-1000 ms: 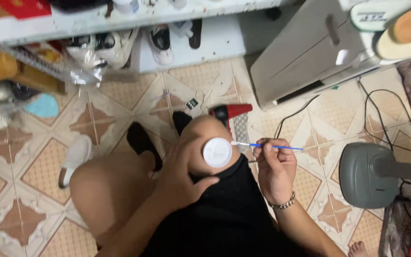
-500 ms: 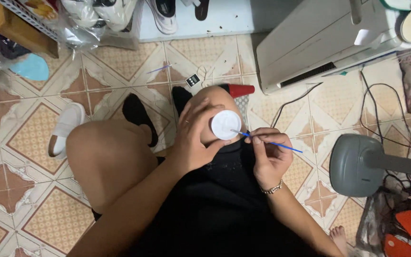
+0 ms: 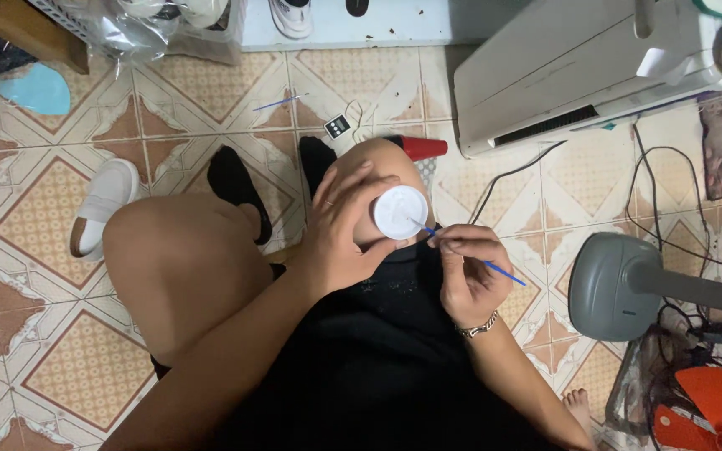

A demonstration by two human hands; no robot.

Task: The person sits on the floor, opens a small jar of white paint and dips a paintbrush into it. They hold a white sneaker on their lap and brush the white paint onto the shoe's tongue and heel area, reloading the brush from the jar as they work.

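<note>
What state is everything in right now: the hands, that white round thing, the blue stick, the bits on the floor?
Left hand: gripping the white round container, braced on the knee.
White round container: held, its flat white face up.
Right hand: pinching the thin blue stick.
Thin blue stick: slanted, tip on the container.
White shoe: lying on the tiles.
Grey fan base: standing on the floor.

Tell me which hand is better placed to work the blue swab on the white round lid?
The right hand: it pinches the blue swab, whose tip already touches the white round lid. The left hand is busy holding the lid on the knee.
</note>
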